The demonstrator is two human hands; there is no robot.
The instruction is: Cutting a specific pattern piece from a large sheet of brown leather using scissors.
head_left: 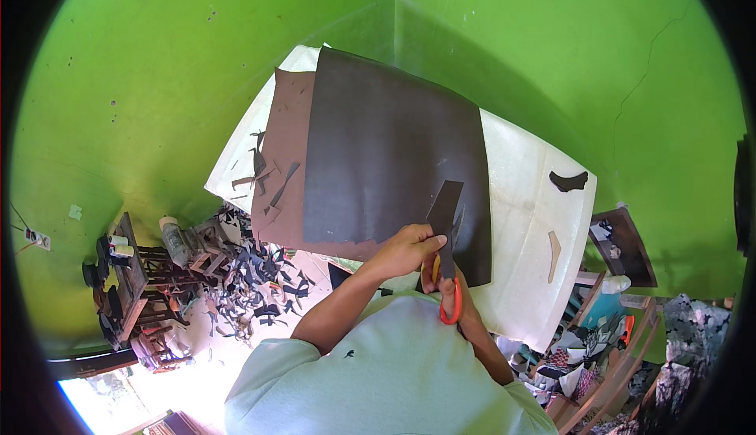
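The left hand (409, 248) held a narrow dark piece (446, 203), its thumb pressed on the near part of this piece, and the far end stood out above the large dark sheet (394, 144). The right hand (465, 292), just beside it on the near side, was closed around the red handle of the scissors (457, 301); whether the blades were closed on the piece, I could not tell. The large sheet lay partly over a brown sheet (287, 120), and both rested on a white work surface (524, 222). Thin dark scraps (259, 161) were scattered at the left, while at the right there lay a curved black piece (568, 181) and, nearer, a slim tan piece (554, 255). On the floor at the near left was a heap of cuttings (268, 277), and behind the work surface rose green walls (181, 57)
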